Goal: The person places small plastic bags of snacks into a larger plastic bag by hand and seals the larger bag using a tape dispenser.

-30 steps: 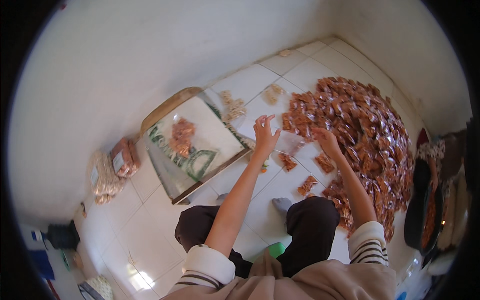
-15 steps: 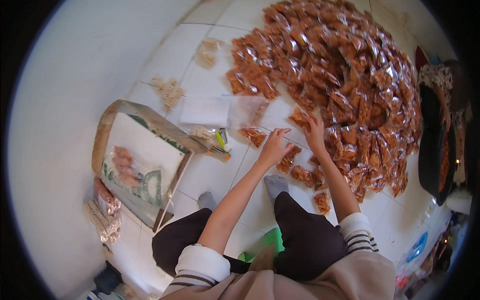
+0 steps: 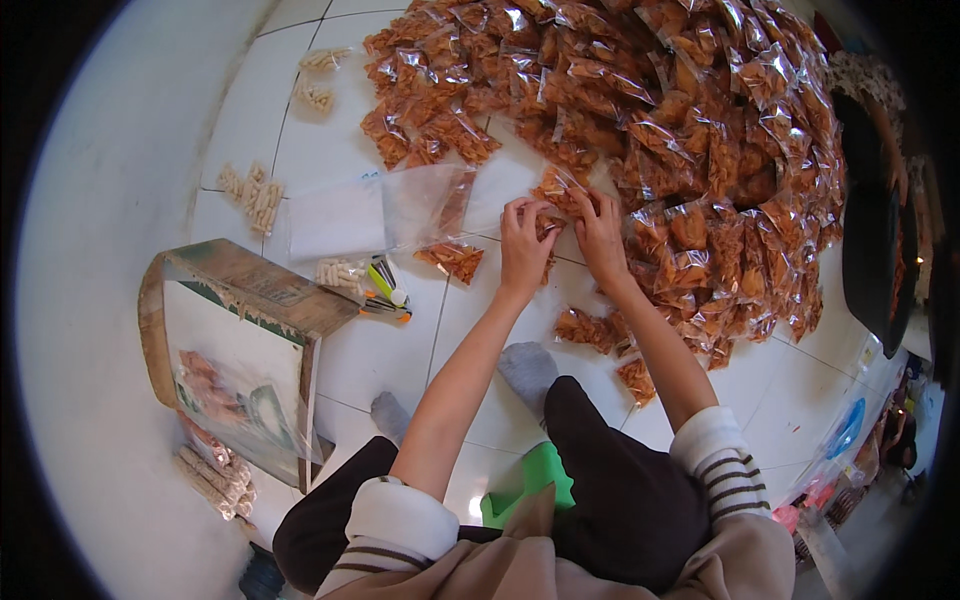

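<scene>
In front of me, my left hand [image 3: 524, 250] curls its fingers around a small clear packet of orange-brown snack chips [image 3: 549, 223]. Close beside it, my right hand [image 3: 601, 243] pinches the edge of another chip packet [image 3: 556, 187]; its fingertips are partly hidden by the plastic. Both hands are at the near edge of a large heap of similar packets [image 3: 690, 150]. Below my right forearm, a few loose chip packets [image 3: 587, 329] lie on the white tiles near my foot.
Left of my hands lie clear plastic bags [image 3: 335, 218], one chip packet [image 3: 452, 261], a green-and-black stapler [image 3: 388, 285] and bags of pale sticks [image 3: 252, 198]. A cardboard box [image 3: 240, 290] stands farther left. A green stool [image 3: 535, 482] is beneath me. A dark basin [image 3: 868, 230] is at right.
My left hand has gone from open to closed around a chip packet and come nearer the right hand. The whole view has shifted, with the box and heap now farther left.
</scene>
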A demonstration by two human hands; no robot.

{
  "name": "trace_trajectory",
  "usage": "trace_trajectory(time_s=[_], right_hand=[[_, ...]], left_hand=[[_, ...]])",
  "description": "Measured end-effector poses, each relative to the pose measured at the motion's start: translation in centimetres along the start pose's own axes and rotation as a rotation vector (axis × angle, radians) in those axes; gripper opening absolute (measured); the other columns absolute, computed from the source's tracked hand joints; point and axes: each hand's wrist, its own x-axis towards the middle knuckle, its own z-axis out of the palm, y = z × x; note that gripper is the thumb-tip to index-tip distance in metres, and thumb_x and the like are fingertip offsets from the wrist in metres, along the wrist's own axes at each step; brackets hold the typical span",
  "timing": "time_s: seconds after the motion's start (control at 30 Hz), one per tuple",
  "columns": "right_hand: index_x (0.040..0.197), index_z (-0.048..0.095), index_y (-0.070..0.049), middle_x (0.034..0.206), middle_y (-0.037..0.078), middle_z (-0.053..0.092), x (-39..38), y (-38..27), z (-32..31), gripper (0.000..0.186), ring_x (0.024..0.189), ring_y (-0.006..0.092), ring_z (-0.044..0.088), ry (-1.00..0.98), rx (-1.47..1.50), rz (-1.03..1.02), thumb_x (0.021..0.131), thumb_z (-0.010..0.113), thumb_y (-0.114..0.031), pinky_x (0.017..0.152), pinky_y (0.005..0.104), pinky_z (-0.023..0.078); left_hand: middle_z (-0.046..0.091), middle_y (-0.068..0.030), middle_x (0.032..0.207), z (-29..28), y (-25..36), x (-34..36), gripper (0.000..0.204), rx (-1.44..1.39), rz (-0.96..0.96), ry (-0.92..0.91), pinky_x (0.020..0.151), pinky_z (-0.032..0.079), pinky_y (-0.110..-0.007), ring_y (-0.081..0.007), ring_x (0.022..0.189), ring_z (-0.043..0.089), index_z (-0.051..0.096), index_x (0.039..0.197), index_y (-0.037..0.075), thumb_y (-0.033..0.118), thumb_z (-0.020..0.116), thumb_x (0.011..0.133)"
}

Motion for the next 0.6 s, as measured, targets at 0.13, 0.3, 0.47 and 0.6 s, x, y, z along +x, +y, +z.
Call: trace_trajectory(time_s=[0.13,0.3,0.47,0.6], right_hand=[[0.122,0.046,-0.007,0.111,0.014,0.051,-0.1,-2.4,-0.3,0.044,0.103,0.0273,0.049,0.009,0.413,0.248,0.079,0.053,0.002,0.089,0.0352,0.040],[0.126,0.040,-0.005,0.118,0.008,0.049,0.0,-7.9,-2.6,0.035,0.108,0.0142,0.048,-0.021,1.134,0.306,0.091,0.046,-0.008,0.089,0.0278,0.040],[0.131,0.033,-0.009,0.124,0.007,0.043,1.9,-17.7,-8.3,0.042,0.115,0.0145,0.042,-0.157,1.253,0.117,0.092,0.046,-0.016,0.095,0.0274,0.033],[0.136,0.025,-0.010,0.134,0.008,0.033,2.1,-25.5,-11.7,0.052,0.122,0.0161,0.034,-0.248,1.268,-0.124,0.091,0.048,-0.023,0.101,0.0299,0.026]], left_hand=[[0.048,-0.0098,0.102,-1.4,1.1,0.9,0.037,-0.292,-0.125,0.074,0.078,0.049,-0.033,-0.0251,0.092,0.054,0.056,0.100,0.005,0.006,0.073,0.067],[0.047,-0.0059,0.105,-6.5,5.0,2.0,0.033,-0.531,-0.088,0.270,0.081,0.051,-0.028,-0.0160,0.097,0.053,0.055,0.100,0.003,0.004,0.071,0.071],[0.045,-0.0083,0.109,-14.8,9.8,3.7,0.033,-0.639,0.013,0.437,0.093,0.038,-0.030,-0.0189,0.107,0.046,0.050,0.109,0.003,0.018,0.063,0.083],[0.045,-0.0105,0.114,-22.5,14.4,2.8,0.043,-0.757,0.026,0.462,0.093,0.033,-0.029,-0.0178,0.106,0.044,0.036,0.123,0.002,0.033,0.045,0.093]])
